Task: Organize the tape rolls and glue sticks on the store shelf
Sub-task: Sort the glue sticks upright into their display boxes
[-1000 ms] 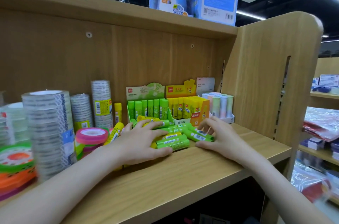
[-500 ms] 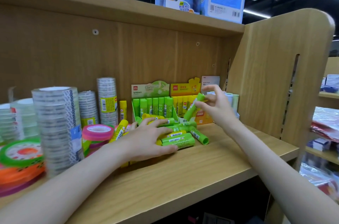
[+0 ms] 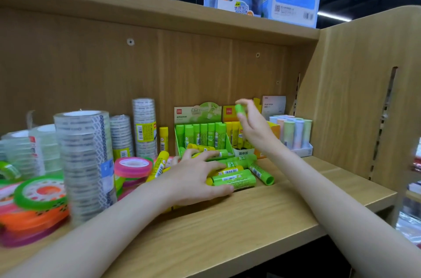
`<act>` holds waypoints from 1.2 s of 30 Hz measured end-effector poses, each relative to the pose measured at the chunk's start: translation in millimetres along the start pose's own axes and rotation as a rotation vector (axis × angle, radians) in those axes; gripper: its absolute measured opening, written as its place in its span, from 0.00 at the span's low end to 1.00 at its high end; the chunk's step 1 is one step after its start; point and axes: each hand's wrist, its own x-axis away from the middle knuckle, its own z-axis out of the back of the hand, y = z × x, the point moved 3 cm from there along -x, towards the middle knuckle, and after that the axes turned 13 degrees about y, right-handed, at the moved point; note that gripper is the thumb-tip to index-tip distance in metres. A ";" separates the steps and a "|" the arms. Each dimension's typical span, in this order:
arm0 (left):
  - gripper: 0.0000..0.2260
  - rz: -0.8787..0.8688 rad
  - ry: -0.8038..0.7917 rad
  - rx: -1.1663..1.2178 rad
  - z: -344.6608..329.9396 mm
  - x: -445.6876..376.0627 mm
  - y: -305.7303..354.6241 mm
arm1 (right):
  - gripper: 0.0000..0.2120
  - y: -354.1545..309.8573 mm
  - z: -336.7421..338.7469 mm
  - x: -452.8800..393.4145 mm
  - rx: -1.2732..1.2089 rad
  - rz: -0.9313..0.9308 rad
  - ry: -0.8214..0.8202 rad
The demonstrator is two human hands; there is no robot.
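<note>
So it's a light wooden store shelf (image 3: 262,227) with a matching back panel. Far left there's a stack of flat coloured tape rolls (image 3: 36,207), orange and pink with a green one on top. Just beside them, tall columns of clear tape rolls (image 3: 85,164) stand upright, with more behind. A pink tape roll (image 3: 133,165) sits in front. In the middle, loose green and yellow glue sticks (image 3: 234,178) lie in a heap. Behind them are a green display box (image 3: 200,134), a yellow display box (image 3: 237,136) and a white tray of pastel sticks (image 3: 293,133).
</note>
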 end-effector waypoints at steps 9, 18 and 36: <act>0.28 0.000 -0.007 0.003 1.7 0.9 1.3 | 0.08 7.0 -6.1 5.2 0.265 0.029 -0.183; 0.28 0.004 -0.013 0.022 1.4 0.9 1.2 | 0.19 3.6 -12.4 -2.7 0.244 0.033 -0.118; 0.28 0.021 0.034 -0.047 3.6 3.9 6.0 | 0.12 7.7 47.1 31.6 0.397 -0.008 -0.124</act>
